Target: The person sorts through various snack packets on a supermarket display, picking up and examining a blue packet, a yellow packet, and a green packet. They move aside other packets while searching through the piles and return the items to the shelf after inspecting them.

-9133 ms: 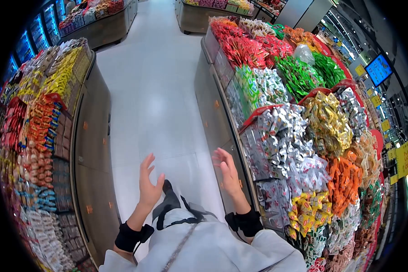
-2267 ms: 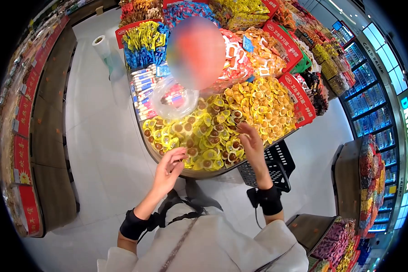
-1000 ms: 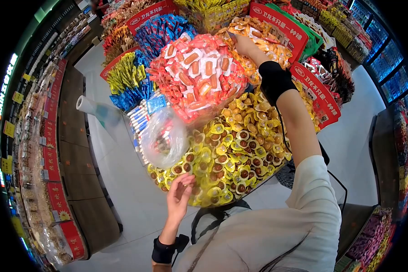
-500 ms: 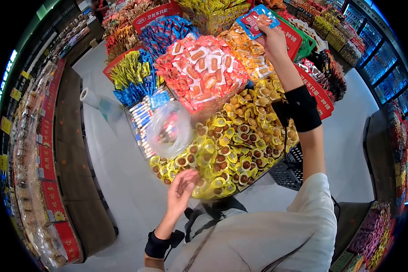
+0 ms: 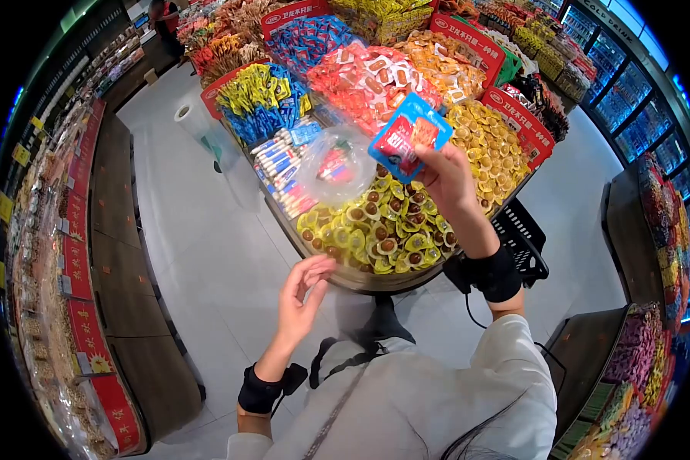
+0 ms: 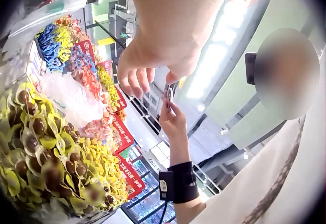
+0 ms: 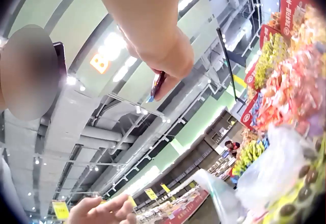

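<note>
A blue-and-red packet (image 5: pixel 403 135) is held up in the air by the right hand (image 5: pixel 454 182), clamped between thumb and fingers near the middle of its lower-right long side. From that pinch the packet is extended toward the upper left in the head view, so that most of its printed face is left uncovered, beyond the tip of the thumb. Its long axis is slanted from upper right to lower left, roughly across the line of the thumb. By the left hand (image 5: pixel 302 297) nothing is held; its fingers are loosely bent and parted from the thumb, near the front edge of the tabletop (image 5: pixel 372 282), and from there the packet is found up and to the right, well apart. The right hand is thus plainly the nearer one. The packet's left corner is seen against the edge of a clear plastic bag (image 5: pixel 312 166), though from this angle the true gap between them cannot be judged. Below the packet, yellow-wrapped snacks (image 5: pixel 383 230) are heaped.
</note>
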Demonstrator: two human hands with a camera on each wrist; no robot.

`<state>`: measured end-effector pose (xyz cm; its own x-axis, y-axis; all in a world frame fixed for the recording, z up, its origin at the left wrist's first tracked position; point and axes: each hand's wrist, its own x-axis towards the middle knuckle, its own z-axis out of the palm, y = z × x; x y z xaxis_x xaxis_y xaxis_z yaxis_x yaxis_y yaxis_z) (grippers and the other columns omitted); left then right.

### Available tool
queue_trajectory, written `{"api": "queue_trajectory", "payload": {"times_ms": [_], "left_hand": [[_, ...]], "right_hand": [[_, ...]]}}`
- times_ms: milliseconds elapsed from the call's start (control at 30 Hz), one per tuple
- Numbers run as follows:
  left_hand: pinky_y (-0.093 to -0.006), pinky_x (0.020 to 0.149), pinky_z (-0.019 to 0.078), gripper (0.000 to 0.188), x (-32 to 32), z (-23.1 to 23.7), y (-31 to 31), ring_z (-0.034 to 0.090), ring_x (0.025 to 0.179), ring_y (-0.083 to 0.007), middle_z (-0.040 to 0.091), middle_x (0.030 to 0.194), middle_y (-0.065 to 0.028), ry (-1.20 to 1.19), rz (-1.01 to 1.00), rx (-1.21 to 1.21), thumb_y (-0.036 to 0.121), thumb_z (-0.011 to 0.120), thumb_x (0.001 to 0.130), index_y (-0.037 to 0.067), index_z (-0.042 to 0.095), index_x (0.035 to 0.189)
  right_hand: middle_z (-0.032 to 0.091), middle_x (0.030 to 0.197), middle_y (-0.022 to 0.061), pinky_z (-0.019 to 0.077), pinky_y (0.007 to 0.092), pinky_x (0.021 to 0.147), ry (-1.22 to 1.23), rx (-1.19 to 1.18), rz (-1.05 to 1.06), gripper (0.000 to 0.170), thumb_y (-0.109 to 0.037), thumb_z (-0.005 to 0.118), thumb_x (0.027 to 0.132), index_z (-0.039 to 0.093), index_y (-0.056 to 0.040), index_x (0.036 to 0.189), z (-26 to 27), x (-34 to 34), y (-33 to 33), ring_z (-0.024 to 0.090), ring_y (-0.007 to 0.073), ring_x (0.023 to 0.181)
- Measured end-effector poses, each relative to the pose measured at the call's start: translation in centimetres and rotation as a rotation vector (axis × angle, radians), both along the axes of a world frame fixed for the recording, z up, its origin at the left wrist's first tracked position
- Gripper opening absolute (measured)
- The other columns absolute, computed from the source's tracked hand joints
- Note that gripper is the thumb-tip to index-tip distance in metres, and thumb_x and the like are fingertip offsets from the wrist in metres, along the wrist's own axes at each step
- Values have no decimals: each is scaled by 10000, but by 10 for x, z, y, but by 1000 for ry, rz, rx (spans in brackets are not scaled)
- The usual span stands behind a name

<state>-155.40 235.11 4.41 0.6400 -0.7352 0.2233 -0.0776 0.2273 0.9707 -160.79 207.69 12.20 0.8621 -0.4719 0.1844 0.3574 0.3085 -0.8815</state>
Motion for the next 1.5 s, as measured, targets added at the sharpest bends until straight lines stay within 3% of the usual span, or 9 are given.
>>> {"api": "queue_trajectory", "payload": {"times_ms": [200, 367, 500, 767, 1000, 1167, 1333, 1400, 1500], "left_hand": [[-341, 887, 420, 323, 4, -8, 61, 546, 1034, -218, 559, 1096, -121, 27, 26, 4, -2, 432, 867, -2, 453, 1189], [-345, 890, 422, 361, 11, -10, 100, 544, 1037, -222, 559, 1089, -122, 35, 50, 32, -62, 395, 835, 3, 458, 1185], [-347, 891, 421, 361, 27, -8, 119, 541, 1041, -224, 557, 1093, -125, 28, 73, 9, -54, 410, 828, 2, 459, 1182], [-344, 896, 416, 356, 78, -5, 128, 536, 1049, -228, 552, 1108, -134, -8, 108, 31, -13, 443, 833, -11, 451, 1188], [-338, 899, 415, 361, 162, 5, 141, 535, 1055, -224, 549, 1115, -134, -86, 109, 65, -12, 446, 830, -7, 450, 1191], [-328, 897, 417, 384, 224, 16, 136, 541, 1043, -217, 551, 1107, -127, -128, 94, 118, -33, 486, 812, 2, 451, 1193], [-301, 834, 461, 359, 268, 13, 123, 572, 955, -159, 580, 1068, -100, -54, 55, 116, 22, 571, 818, -8, 491, 1166], [-282, 787, 473, 327, 280, 8, 119, 574, 908, -135, 588, 1041, -89, 47, 27, 71, 41, 593, 820, -19, 515, 1132], [-257, 731, 482, 277, 299, 7, 118, 576, 849, -111, 603, 988, -69, 218, -6, 30, 67, 616, 825, -34, 551, 1074]], "right_hand": [[577, 1068, 105, 516, 330, 786, 42, 161, 19, 332, -91, 534, 868, 462, 33, 1167, -34, -11, 98, 604, 168, 896], [582, 1054, 93, 527, 297, 750, 84, 197, 50, 296, -83, 531, 871, 480, 32, 1139, -53, -8, 148, 604, 154, 895], [576, 1070, 97, 532, 324, 774, 91, 210, 70, 301, -78, 530, 874, 479, 45, 1144, -52, -2, 179, 602, 165, 917], [594, 1027, 93, 521, 310, 759, 149, 172, 121, 274, -94, 537, 875, 512, 42, 1112, -66, 45, 204, 603, 165, 917], [591, 1053, 107, 511, 312, 785, 121, 206, 108, 258, -85, 528, 878, 518, 42, 1102, -60, 125, 214, 599, 175, 924], [635, 818, 30, 454, 179, 598, 258, -143, -10, 181, -104, 575, 863, 599, 23, 990, -70, 175, 214, 573, 44, 691], [630, 750, 15, 428, 163, 563, 234, -205, 90, 137, -101, 598, 852, 597, 26, 902, -56, 223, 227, 549, 28, 651], [631, 738, 18, 431, 165, 569, 248, -312, 159, 135, -109, 607, 848, 600, 22, 878, -60, 233, 222, 548, 26, 655], [622, 724, 21, 433, 172, 579, 290, -275, 137, 103, -74, 608, 840, 590, 25, 863, -62, 254, 226, 553, 35, 663]]}}
